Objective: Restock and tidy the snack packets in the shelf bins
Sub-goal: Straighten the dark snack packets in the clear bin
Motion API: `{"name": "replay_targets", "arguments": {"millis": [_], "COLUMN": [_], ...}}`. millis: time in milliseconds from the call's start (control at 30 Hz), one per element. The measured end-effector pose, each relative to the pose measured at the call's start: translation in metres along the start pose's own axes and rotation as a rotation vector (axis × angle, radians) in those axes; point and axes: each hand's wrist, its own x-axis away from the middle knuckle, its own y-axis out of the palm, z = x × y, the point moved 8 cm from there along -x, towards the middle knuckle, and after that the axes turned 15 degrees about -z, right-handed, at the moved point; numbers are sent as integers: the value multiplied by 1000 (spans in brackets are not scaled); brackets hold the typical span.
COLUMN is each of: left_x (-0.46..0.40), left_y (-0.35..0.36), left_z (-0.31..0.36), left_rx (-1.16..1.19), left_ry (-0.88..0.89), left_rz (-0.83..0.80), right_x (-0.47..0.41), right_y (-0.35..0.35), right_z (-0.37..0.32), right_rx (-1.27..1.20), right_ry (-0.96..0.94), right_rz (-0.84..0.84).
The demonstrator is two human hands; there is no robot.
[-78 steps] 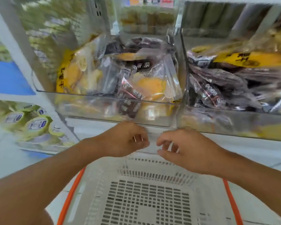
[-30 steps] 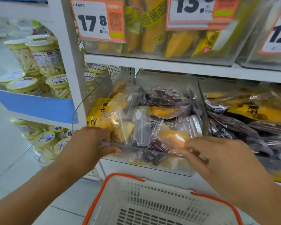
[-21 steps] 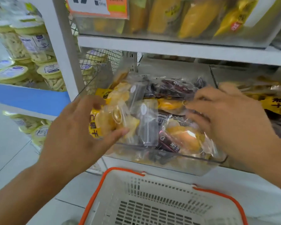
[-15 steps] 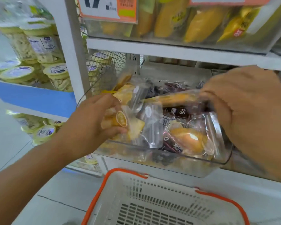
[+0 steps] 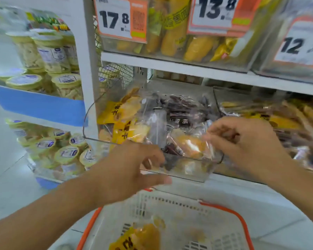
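In the middle of the frame a clear plastic shelf bin [image 5: 197, 170] sits on the white lower shelf [image 5: 233, 184], heaped with clear snack packets [image 5: 170, 120] of yellow and dark purple dried fruit. The left hand [image 5: 126, 170] hangs at the bin's front wall, lower centre, fingers loosely bent towards the rim and thumb stretched out to the right below it; its grip is released and nothing lies in it. The right hand [image 5: 246, 141], right of centre, reaches over the bin's right front corner with its fingertips [image 5: 209, 137] pinching the crinkled clear film of a yellow-filled packet [image 5: 190, 147] that lies at the front of the heap. To the right a neighbouring clear bin [image 5: 278, 127] holds more yellow and dark packets.

At the bottom of the frame a white perforated plastic basket with an orange rim [image 5: 224, 210] stands below the shelf; a yellow dried-fruit packet [image 5: 139, 237] lies on its floor towards the lower left.

Across the top, the upper shelf carries clear bins of yellow packets [image 5: 188, 42] fronted by orange and white price tags reading 17.8 [image 5: 119, 18], 13.8 [image 5: 217, 11] and 12.8 [image 5: 300, 46]. At the left of the frame, round tubs with pale green lids [image 5: 43, 56] are stacked on blue-edged shelves.
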Motion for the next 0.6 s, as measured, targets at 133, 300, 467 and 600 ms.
{"name": "replay_targets", "arguments": {"millis": [133,300,467,600], "left_x": [-25,-50,-64,-66], "left_y": [-49,-41,-39,-47], "left_z": [-22,-56,-58,-50], "left_rx": [-397,-281,-283,-145], "left_ry": [-29,30,-44,-15], "left_rz": [293,150,109,243], "right_x": [-29,-39,-40,-37], "right_y": [4,7,19,-2], "right_z": [10,10,27,19], "right_rx": [513,550,543,264], "right_ry": [174,193,253,115], "right_rz": [-42,-24,-96,109]}}
